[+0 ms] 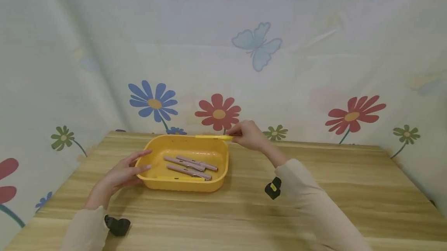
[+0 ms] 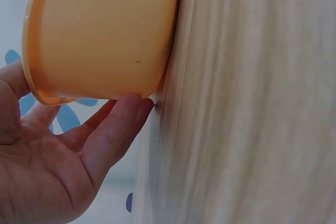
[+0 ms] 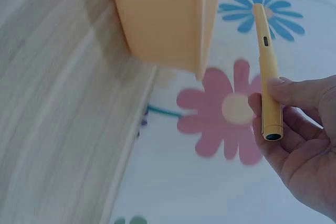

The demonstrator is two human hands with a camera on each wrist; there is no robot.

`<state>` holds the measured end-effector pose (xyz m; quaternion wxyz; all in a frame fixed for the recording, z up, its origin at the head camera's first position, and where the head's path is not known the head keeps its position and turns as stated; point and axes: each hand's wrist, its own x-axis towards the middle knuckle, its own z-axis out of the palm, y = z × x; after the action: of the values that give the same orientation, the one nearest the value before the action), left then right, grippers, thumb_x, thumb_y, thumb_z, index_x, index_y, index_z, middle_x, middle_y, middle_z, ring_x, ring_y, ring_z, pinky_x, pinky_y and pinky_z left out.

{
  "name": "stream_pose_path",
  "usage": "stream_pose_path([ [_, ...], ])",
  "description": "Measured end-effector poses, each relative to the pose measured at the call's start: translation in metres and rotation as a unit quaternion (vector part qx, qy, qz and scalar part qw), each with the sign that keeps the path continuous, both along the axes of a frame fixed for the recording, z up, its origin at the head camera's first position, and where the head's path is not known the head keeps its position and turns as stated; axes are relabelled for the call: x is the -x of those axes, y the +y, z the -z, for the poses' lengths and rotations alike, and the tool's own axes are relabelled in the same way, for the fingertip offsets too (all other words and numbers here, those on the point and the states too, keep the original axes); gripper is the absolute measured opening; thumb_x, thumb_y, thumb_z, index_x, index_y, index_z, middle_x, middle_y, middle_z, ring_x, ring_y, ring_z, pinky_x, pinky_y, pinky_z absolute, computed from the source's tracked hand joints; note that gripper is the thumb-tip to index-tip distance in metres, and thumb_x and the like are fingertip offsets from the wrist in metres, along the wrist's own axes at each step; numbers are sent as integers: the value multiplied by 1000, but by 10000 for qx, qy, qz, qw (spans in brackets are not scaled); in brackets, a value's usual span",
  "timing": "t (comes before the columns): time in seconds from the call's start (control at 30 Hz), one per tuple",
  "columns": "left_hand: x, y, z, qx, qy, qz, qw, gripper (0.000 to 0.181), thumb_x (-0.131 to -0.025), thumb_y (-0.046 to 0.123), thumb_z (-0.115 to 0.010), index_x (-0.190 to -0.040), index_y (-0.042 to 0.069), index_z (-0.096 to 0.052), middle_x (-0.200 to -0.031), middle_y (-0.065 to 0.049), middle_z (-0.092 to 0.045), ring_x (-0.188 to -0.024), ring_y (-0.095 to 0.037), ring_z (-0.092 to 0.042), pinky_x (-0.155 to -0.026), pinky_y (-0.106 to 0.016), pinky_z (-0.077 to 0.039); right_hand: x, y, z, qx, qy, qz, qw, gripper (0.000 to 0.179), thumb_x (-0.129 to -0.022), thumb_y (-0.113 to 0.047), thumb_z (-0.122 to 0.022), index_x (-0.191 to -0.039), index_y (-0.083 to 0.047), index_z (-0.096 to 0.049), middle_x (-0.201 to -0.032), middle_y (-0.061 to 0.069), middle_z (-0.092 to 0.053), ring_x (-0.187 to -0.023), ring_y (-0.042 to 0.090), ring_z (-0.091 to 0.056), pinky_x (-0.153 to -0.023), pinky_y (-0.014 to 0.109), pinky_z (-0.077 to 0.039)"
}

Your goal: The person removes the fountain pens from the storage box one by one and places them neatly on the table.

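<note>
A yellow plastic basin [image 1: 181, 186] stands on the table, left of centre. My left hand [image 1: 120, 171] holds its left end, with fingertips over the rim and others against the outer wall, as the left wrist view shows. Inside the basin lie three pinkish-grey pens [image 1: 188, 171] and a yellow pen [image 1: 190, 179] along the near side. Between thumb and fingers, my right hand [image 1: 251, 136] pinches another yellow pen [image 3: 269, 66]. That pen is raised, and points left over the basin's far right rim in the head view.
The wood-grain table [image 1: 335, 196] stretches out to the right and in front of the basin. Just past its back edge hangs a pale cloth [image 1: 195, 57] printed with flowers and a butterfly. Black devices [image 1: 118, 225] sit at both wrists.
</note>
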<state>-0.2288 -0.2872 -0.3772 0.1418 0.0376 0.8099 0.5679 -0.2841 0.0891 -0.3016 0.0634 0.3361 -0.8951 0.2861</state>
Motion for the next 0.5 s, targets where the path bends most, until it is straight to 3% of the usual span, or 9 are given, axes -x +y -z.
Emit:
stream_pose_path([
  [0.2,0,0,0,54,-24,-1,10000,67,-91,21,-57,-144,6,-19,-147,-29,-2,-119,-41,-39,-82,-40,-51,-2,31,-6,290,-150,179,9993,22,-80,2,-65,-102,6,-67,-97,16,-68,-86,25,-64,-74,30,-53],
  [0.5,2,-2,2,-16,10,51,10000,68,-90,21,-57,-144,6,-19,-147,-30,-1,-115,-38,-44,-81,-40,-51,-6,76,-11,437,-720,622,9945,25,-81,2,-64,-105,6,-65,-101,19,-66,-87,26,-64,-72,32,-54],
])
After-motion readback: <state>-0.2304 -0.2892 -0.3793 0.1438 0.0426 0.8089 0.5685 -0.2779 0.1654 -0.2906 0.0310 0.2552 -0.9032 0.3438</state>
